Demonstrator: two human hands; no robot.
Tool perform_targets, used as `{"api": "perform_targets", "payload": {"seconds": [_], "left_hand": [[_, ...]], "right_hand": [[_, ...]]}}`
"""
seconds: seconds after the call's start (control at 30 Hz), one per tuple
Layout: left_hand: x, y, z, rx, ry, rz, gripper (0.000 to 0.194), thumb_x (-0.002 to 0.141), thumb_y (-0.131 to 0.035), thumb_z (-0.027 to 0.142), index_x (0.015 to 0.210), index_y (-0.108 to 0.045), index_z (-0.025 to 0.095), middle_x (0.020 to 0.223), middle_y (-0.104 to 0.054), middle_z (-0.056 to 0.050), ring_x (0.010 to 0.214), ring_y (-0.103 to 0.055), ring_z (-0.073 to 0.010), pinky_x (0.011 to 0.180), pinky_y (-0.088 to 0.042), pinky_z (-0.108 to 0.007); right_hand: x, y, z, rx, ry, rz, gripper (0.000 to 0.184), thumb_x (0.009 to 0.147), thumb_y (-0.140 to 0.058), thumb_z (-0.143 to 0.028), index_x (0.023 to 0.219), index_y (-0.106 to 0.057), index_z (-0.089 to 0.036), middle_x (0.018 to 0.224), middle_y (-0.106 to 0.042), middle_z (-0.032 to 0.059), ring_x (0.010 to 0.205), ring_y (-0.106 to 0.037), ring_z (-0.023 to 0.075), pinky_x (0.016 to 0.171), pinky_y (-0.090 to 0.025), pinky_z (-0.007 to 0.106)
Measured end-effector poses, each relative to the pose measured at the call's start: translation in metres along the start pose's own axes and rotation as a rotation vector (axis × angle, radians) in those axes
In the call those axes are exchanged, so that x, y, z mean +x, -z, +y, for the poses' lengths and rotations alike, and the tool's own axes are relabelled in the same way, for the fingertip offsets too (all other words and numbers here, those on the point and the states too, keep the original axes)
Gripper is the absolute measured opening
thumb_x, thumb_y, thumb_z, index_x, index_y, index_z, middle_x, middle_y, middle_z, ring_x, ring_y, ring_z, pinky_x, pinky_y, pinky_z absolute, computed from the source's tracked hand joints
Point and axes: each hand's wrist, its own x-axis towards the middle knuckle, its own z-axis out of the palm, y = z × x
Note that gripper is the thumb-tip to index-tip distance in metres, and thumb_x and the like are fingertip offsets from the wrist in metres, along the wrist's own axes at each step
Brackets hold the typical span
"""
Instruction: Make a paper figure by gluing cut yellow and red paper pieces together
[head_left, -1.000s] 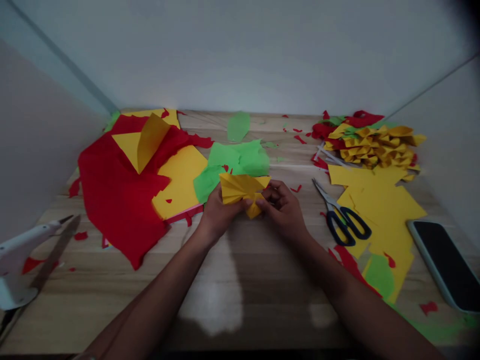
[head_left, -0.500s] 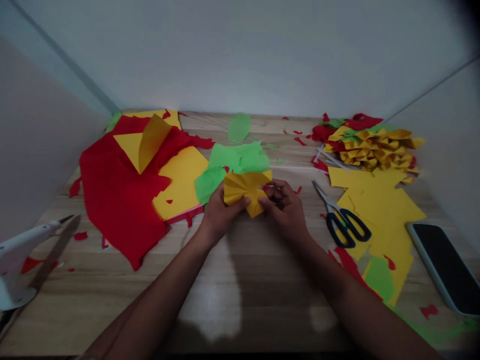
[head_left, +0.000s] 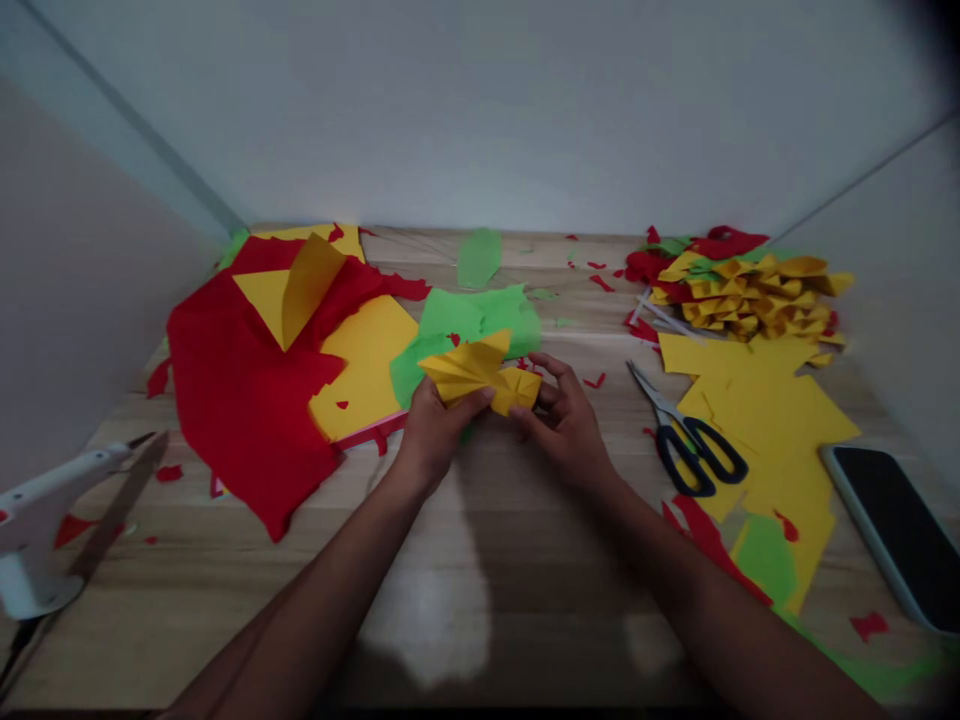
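Note:
A creased yellow paper piece (head_left: 466, 368), fanned out on its left side and folded smaller on its right, is held up over the table between both hands. My left hand (head_left: 442, 425) pinches it at the middle with the thumb on top. On its right end, my right hand (head_left: 562, 420) grips the smaller folded part between thumb and fingers. Just behind the paper lies a green paper sheet (head_left: 480, 315). Scissors (head_left: 690, 440) with dark handles rest to the right of my right hand, their blades pointing away.
At left, a large red sheet (head_left: 247, 400) bears a folded yellow paper (head_left: 292, 290). A white glue gun (head_left: 52, 510) stands at the far left. On the right are yellow sheets (head_left: 780, 420), a pile of folded yellow pieces (head_left: 757, 300) and a phone (head_left: 900, 530). Red scraps are scattered about.
The yellow paper has turned and tilted in my hands, its fanned side swinging up and left. My right hand has shifted its hold slightly along the folded end.

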Motion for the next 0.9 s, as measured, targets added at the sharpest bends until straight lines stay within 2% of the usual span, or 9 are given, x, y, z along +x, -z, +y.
{"api": "perform_targets", "payload": {"seconds": [0.13,0.27,0.47,0.6,0.67,0.8,0.9], "left_hand": [[0.0,0.001,0.0,0.038,0.031,-0.043,0.037,0.066,-0.081,0.028,0.098,-0.071,0.014,0.098,-0.075,-0.008,0.085,-0.07,-0.0217,0.079,-0.054,-0.033],[-0.001,0.0,-0.001,0.014,0.027,-0.06,0.037,0.066,-0.082,0.029,0.098,-0.071,0.014,0.099,-0.075,-0.007,0.086,-0.07,-0.0214,0.081,-0.054,-0.033],[-0.001,-0.001,0.001,-0.021,0.04,-0.057,0.043,0.063,-0.084,0.027,0.102,-0.07,0.016,0.102,-0.074,-0.006,0.087,-0.069,-0.0194,0.08,-0.054,-0.03],[-0.001,-0.001,0.0,-0.038,0.021,-0.071,0.043,0.065,-0.082,0.024,0.104,-0.069,0.016,0.101,-0.073,-0.006,0.086,-0.068,-0.0185,0.08,-0.053,-0.03],[-0.002,-0.001,-0.002,-0.006,0.012,-0.067,0.042,0.065,-0.082,0.025,0.104,-0.068,0.015,0.1,-0.073,-0.006,0.086,-0.068,-0.0187,0.081,-0.053,-0.031],[-0.002,0.0,-0.003,0.092,0.009,-0.078,0.047,0.066,-0.081,0.03,0.108,-0.065,0.015,0.102,-0.072,-0.007,0.089,-0.067,-0.0215,0.081,-0.054,-0.033],[0.001,0.004,0.005,0.121,-0.114,0.023,0.058,0.071,-0.077,0.033,0.123,-0.055,0.021,0.111,-0.068,-0.007,0.096,-0.066,-0.0213,0.08,-0.053,-0.032]], "right_hand": [[0.0,-0.001,-0.004,0.039,0.011,0.103,0.057,0.078,-0.075,-0.033,0.125,-0.043,-0.028,0.089,-0.067,0.0006,0.059,-0.058,0.0135,0.048,-0.05,0.027],[-0.001,-0.005,-0.007,0.059,0.018,0.103,0.059,0.075,-0.078,-0.035,0.122,-0.043,-0.03,0.088,-0.067,0.0003,0.053,-0.055,0.0121,0.043,-0.048,0.026],[-0.004,-0.007,-0.007,0.013,0.058,0.106,0.054,0.078,-0.075,-0.035,0.122,-0.044,-0.031,0.089,-0.065,0.0009,0.076,-0.066,0.0194,0.058,-0.055,0.032],[-0.005,-0.008,-0.005,0.04,0.077,0.106,0.053,0.078,-0.075,-0.03,0.121,-0.045,-0.03,0.094,-0.066,0.0019,0.084,-0.066,0.0201,0.063,-0.055,0.032],[-0.006,-0.008,-0.005,0.045,0.09,0.113,0.051,0.078,-0.075,-0.028,0.121,-0.047,-0.03,0.096,-0.066,0.0027,0.082,-0.066,0.0192,0.061,-0.055,0.031],[-0.002,-0.004,-0.008,0.04,0.092,0.144,0.05,0.078,-0.075,-0.028,0.119,-0.047,-0.03,0.093,-0.067,0.0024,0.065,-0.062,0.0159,0.052,-0.051,0.029],[0.004,0.003,-0.01,0.05,0.047,0.112,0.055,0.075,-0.077,-0.03,0.121,-0.045,-0.03,0.092,-0.068,0.0021,0.063,-0.062,0.0164,0.049,-0.051,0.029]]}}
